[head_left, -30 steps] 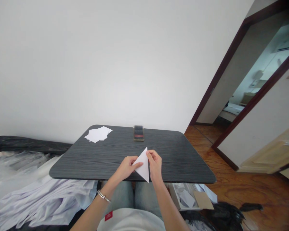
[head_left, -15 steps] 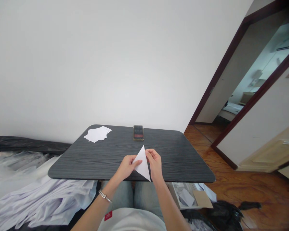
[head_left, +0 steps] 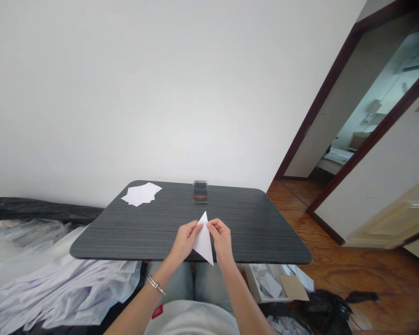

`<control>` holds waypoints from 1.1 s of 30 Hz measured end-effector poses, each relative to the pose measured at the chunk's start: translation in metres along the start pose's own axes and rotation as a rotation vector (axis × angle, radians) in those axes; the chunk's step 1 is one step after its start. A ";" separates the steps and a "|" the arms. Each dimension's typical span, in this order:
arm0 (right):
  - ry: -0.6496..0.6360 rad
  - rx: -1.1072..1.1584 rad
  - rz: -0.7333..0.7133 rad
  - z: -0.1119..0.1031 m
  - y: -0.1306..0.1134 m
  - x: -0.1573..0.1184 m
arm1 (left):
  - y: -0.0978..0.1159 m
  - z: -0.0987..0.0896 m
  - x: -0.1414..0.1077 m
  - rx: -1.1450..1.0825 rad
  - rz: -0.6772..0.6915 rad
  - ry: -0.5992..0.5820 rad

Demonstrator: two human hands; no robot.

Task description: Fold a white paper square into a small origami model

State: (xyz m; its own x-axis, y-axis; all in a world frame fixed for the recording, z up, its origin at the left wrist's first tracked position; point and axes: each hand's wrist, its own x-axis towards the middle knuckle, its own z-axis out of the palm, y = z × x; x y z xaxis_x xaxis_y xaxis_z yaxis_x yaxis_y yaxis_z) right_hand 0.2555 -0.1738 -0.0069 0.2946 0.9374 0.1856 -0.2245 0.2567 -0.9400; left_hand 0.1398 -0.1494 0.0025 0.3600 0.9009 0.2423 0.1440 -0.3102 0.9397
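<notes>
A white sheet of paper folded into a triangle (head_left: 204, 246) is held up over the near edge of the dark table, one tip upward and another pointing down toward my lap. My left hand (head_left: 185, 239) pinches its left side, thumb on the front face. On the other side, my right hand (head_left: 221, 236) pinches the right edge between thumb and fingertips, near the top. Several white paper pieces (head_left: 141, 194) lie overlapping at the table's far left. A phone-like dark device (head_left: 200, 192), partly blurred, is at the back centre.
The dark wood-grain table (head_left: 101, 237) meets a white wall. White cloth or paper sheets (head_left: 66, 293) are heaped at the lower left. Below the right side are an open box (head_left: 265, 284) with papers and black plastic bags (head_left: 326, 309). A doorway opens at right.
The paper triangle has shifted slightly left and turned, so it looks narrower. My left thumb has moved up the paper toward the tip, and my right fingers have moved a little left and lower.
</notes>
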 end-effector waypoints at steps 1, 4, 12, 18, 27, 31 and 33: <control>-0.004 -0.005 -0.001 0.000 0.001 -0.002 | 0.001 -0.001 0.000 0.004 0.003 0.018; -0.024 -0.013 0.011 0.000 0.000 -0.008 | 0.002 -0.003 0.001 -0.010 0.000 0.056; -0.050 -0.071 0.044 -0.004 0.005 -0.025 | 0.001 -0.011 0.005 -0.123 -0.028 0.136; -0.105 -0.186 0.038 -0.011 0.013 -0.029 | 0.005 -0.021 0.008 -0.319 -0.210 0.002; -0.173 -0.251 0.013 -0.007 0.013 -0.032 | 0.020 -0.038 0.010 -0.495 -0.284 0.009; -0.175 -0.269 0.024 -0.005 0.012 -0.034 | 0.023 -0.039 0.013 -0.531 -0.266 0.062; -0.170 -0.290 0.026 -0.006 0.012 -0.035 | 0.023 -0.040 0.015 -0.556 -0.265 0.084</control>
State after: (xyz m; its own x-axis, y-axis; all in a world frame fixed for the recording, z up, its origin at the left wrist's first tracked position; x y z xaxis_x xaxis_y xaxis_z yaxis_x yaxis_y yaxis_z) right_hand 0.2478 -0.2051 -0.0261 0.1272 0.9750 0.1824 0.0508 0.1772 -0.9829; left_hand 0.1116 -0.1313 0.0372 0.3009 0.9535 -0.0191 -0.2910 0.1108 0.9503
